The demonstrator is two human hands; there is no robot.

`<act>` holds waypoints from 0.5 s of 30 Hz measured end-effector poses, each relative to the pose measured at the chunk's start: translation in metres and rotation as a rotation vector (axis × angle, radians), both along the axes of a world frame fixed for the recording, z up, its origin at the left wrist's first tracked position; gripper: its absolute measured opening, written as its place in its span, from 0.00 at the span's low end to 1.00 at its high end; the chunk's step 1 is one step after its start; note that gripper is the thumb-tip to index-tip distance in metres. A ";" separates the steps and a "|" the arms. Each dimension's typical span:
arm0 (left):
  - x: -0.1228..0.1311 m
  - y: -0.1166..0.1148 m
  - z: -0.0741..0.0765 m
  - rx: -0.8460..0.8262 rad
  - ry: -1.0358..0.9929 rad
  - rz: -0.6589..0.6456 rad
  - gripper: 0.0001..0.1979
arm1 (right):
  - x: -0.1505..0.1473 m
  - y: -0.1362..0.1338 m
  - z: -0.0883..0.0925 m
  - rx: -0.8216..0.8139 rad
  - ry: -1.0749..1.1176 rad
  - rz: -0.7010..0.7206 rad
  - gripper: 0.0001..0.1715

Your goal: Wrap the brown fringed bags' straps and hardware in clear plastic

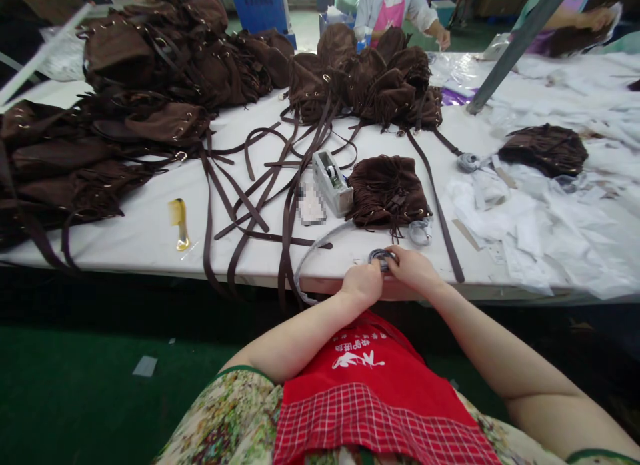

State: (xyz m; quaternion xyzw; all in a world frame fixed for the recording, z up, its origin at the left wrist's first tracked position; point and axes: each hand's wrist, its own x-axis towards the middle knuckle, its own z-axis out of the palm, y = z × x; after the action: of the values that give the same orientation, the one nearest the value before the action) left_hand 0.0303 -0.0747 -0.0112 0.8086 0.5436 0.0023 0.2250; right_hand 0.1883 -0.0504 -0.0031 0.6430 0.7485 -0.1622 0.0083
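Near the front edge of the table, my left hand and my right hand are closed on opposite sides of a rolled-up strap, dark with a greyish wrap. A length of grey-wrapped strap curves from beside the small bag over the table edge to the left of my hands; whether it joins the roll is hidden. Just beyond my hands lies a brown fringed bag, with a small wrapped coil at its front right corner. Left of the bag stands a grey tape dispenser.
Brown bags are heaped at the left, and more bags stand in the middle. Loose straps cross the table. A yellow comb lies left. White wrapping sheets and a fringed bag lie right, near a slanted post. Co-workers stand opposite.
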 end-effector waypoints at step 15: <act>-0.040 0.033 0.012 -0.067 -0.025 -0.219 0.17 | 0.009 0.037 0.010 -0.093 0.055 0.452 0.21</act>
State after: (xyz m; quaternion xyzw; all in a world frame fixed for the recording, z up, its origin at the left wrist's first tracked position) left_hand -0.0099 -0.0415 0.0006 0.8552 0.4487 -0.0305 0.2576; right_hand 0.1977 -0.0131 0.0067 0.4534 0.8650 -0.2080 0.0539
